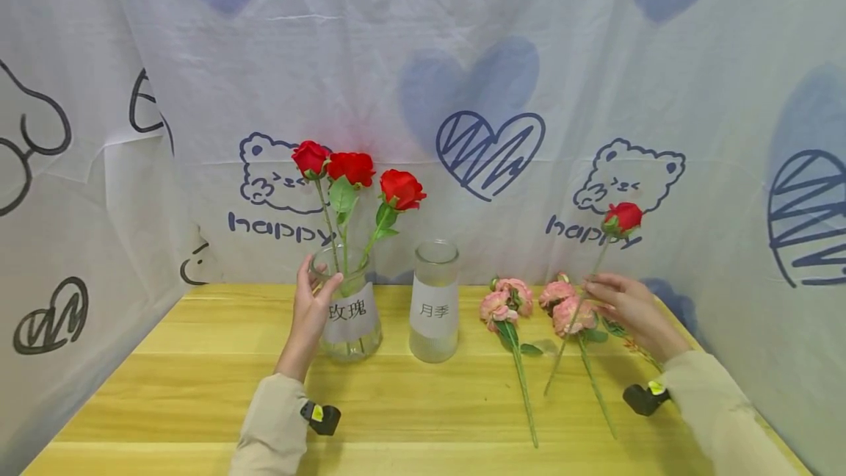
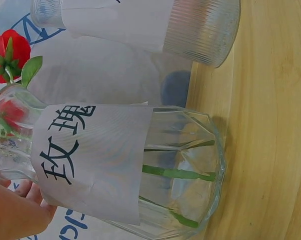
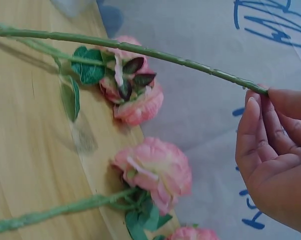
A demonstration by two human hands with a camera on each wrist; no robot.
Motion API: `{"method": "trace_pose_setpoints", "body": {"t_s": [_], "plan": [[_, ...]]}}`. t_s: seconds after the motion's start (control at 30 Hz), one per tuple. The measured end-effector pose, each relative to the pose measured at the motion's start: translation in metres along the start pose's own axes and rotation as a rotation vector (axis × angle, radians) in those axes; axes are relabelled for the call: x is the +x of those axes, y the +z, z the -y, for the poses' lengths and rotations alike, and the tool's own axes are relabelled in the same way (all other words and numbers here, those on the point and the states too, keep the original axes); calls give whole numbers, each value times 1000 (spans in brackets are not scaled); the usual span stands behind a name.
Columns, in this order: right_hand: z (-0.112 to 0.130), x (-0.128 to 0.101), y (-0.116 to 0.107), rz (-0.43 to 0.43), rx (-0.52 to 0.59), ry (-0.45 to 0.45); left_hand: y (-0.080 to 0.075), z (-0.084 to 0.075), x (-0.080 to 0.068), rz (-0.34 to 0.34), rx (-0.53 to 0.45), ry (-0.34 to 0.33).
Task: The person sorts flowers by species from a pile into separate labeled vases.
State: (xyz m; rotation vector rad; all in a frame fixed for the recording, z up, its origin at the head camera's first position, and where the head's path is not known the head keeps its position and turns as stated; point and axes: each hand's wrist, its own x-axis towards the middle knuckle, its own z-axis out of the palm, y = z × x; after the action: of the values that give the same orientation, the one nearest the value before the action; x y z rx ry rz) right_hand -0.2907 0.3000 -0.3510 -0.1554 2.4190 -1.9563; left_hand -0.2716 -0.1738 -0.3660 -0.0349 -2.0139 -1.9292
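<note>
white cloth backdrop (image 1: pixel 423 42) printed with blue hearts and bears wraps the far side and both flanks. yellow wooden tabletop (image 1: pixel 198 380) runs below it.

wide clear glass vase with a white paper label (image 1: pixel 348 307) stands left of centre and holds three red roses (image 1: pixel 350 171); their green stems show through the glass in the left wrist view. tall ribbed clear glass vase with a white label (image 1: pixel 434 301) stands just right of it, not touching.

left hand (image 1: pixel 311 311) wraps the wide vase's neck from the left, fingers curled round the glass, thumb on the near side.

right hand (image 1: pixel 631 307) is at the far right over the table. thumb and fingertips (image 3: pixel 263 117) are pressed together, pinching the single red rose on a long green stem (image 1: pixel 621 219). pinch point is partway up the stem: bloom stands above and beyond the fingers, lower stem slants down to the left, its tip near the table.

pink flowers with green stems (image 1: pixel 509 303) lie flat on the table between the ribbed vase and the right hand, two groups, the right group (image 1: pixel 570 312) just beside the fingers.
</note>
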Motion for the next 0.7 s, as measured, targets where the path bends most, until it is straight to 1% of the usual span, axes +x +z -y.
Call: {"method": "trace_pose_setpoints", "body": {"t_s": [0.2,0.33,0.43,0.7], "plan": [[4,-2,10,-14,35,-35,0,-1,-1,-1,4,3],[6,-3,14,-18,22,-45,1,-1,0,-4,5,2],[9,-3,16,-13,34,-59,1,0,0,-3,4,0],[14,-4,24,15,192,-107,1,1,1,2,9,-7]]}}
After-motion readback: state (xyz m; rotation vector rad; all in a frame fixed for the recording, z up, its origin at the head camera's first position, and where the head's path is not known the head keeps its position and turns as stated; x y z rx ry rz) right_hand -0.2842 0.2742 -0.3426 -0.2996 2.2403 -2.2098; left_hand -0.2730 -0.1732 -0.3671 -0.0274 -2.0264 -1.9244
